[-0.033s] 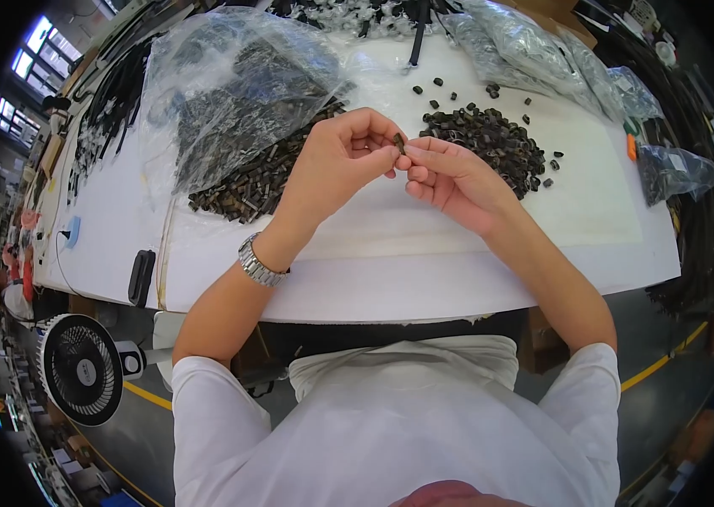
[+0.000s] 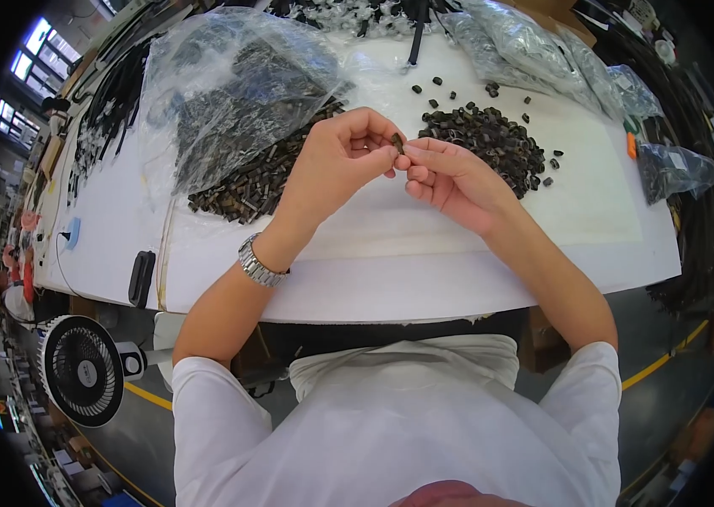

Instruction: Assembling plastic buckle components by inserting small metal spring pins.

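Note:
Over the middle of the white table, my left hand (image 2: 342,160) pinches a small dark brown tube-like piece (image 2: 397,142) between thumb and forefinger. My right hand (image 2: 455,179) meets it there, its thumb and forefinger closed at the same piece, the other fingers curled. Its exact shape is partly covered by my fingertips. Beyond my right hand lies a heap of small dark pieces (image 2: 492,139), with a few scattered singly around it. Left of my left hand, a bigger heap of similar brown pieces (image 2: 243,196) spills from under a clear plastic bag (image 2: 230,93).
Filled plastic bags (image 2: 526,51) lie at the far right, a smaller bag (image 2: 676,171) near the right edge. Black strips (image 2: 112,101) lie at the left. A black oblong case (image 2: 141,277) sits by the front-left edge, a fan (image 2: 82,370) below it.

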Available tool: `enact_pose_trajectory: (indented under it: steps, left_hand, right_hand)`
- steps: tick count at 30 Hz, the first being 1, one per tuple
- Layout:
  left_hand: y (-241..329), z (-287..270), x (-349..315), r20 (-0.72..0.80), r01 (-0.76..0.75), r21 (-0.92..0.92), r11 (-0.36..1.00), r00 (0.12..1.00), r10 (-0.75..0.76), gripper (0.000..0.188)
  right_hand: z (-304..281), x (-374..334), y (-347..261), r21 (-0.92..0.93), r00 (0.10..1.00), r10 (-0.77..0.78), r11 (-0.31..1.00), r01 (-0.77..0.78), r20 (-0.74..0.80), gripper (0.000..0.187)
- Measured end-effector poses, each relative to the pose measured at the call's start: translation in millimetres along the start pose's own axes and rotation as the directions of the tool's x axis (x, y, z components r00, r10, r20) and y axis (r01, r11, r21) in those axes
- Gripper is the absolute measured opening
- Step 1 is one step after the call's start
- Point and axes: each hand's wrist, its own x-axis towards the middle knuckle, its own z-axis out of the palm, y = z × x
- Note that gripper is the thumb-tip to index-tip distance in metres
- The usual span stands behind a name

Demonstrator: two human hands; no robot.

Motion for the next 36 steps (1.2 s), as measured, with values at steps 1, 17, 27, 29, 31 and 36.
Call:
enact_pose_trajectory:
  steps: [1,17,27,29,31,36]
  left_hand:
    - [-1.6,-0.1,-0.7,-0.009,-0.013,-0.011,1.000,1.000,0.013,0.015]
    - [0.1,8.6,-5.8,-0.101,0.123,0.164,0.979,0.989,-0.108,0.009]
    - [-1.5,4.1,-5.5,-0.093,0.043,0.103,0.994,0.995,-0.034,0.011]
    - [0.0,5.2,-5.2,-0.093,0.037,0.114,0.993,0.995,-0.026,0.010]
    - [1.3,7.7,-6.9,-0.105,0.038,0.273,0.961,0.994,-0.009,0.010]
    - [-1.3,14.3,-9.9,-0.094,-0.122,0.512,0.850,0.976,0.197,0.009]
  right_hand:
    - [0.9,0.2,0.4,0.003,1.000,0.000,1.000,0.000,-0.002,0.016]
    - [26.4,-5.4,2.8,-0.590,0.939,-0.306,0.791,0.162,-0.153,0.013]
    - [23.0,-2.5,-0.2,-0.637,0.926,-0.366,0.735,0.230,-0.088,0.014]
    - [24.4,-3.4,1.4,-0.663,0.922,-0.380,0.709,0.239,-0.073,0.015]
    - [30.4,-4.4,2.9,-0.686,0.919,-0.391,0.684,0.248,-0.058,0.017]
    - [32.7,-4.4,-4.7,-0.690,0.930,-0.352,0.700,0.184,-0.110,0.026]
